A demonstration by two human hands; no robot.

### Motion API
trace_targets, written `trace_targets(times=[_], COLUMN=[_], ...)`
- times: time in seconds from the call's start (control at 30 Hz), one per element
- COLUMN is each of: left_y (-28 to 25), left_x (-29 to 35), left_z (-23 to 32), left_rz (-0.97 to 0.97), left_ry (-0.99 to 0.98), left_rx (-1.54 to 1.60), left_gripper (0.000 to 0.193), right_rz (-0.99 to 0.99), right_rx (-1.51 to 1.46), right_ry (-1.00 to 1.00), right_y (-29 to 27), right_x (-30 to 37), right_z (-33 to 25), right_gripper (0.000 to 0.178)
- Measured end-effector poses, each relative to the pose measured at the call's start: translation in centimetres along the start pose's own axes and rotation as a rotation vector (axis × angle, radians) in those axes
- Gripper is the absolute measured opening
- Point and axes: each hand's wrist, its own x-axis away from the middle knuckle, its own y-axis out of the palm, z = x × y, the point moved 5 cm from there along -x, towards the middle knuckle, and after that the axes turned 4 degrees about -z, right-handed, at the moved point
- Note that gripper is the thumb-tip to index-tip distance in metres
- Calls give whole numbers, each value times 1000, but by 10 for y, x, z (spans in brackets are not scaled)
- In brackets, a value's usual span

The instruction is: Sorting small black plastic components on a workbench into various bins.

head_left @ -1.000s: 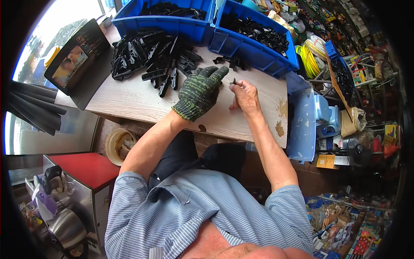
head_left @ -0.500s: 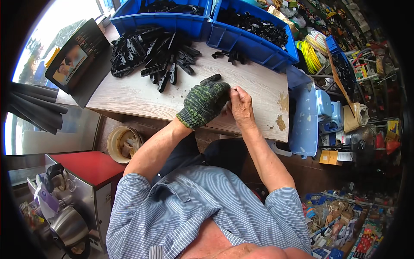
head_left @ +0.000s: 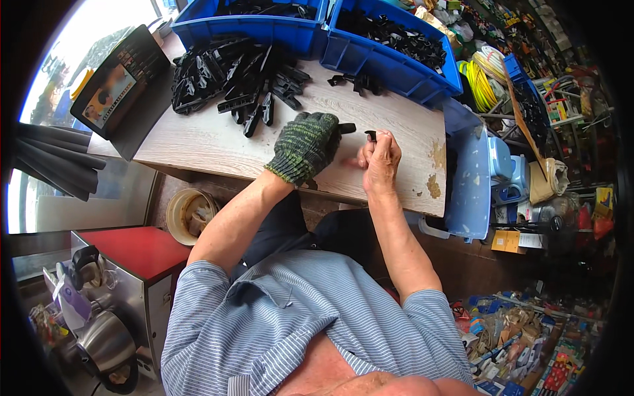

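Over the middle of the table, my left hand, in a dark green and black knitted glove, is closed round a black plastic clip. Only one end of it sticks out past the glove towards the right. A short gap away, my bare right hand pinches a small, curved black piece between thumb and fingers. Beyond the left hand lies a heap of long black plastic clips. A few smaller black parts lie farther right, in front of the bins.
Two blue bins, left and right, stand at the back with black parts inside. A tablet leans at the left. Below the table edge is a bucket; a translucent blue tub stands at the right.
My hands have drawn apart. The left has shifted slightly left, the right slightly right, and a small black piece now shows in the right fingers.
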Motion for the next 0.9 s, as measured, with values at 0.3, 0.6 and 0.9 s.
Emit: trace_targets(times=[0.3, 0.6, 0.9], left_y=[17, 31, 36], left_x=[6, 12, 4], left_z=[18, 11, 22], left_rz=[-85, 112, 84], left_ry=[-138, 243, -206], left_rx=[543, 171, 552], left_gripper=[22, 28, 24], right_rz=[107, 154, 119], right_rx=[174, 148, 325], right_ry=[-130, -149, -250], right_y=[-24, -2, -3], right_x=[-8, 5, 7], right_z=[21, 1, -7], right_gripper=[25, 21, 22])
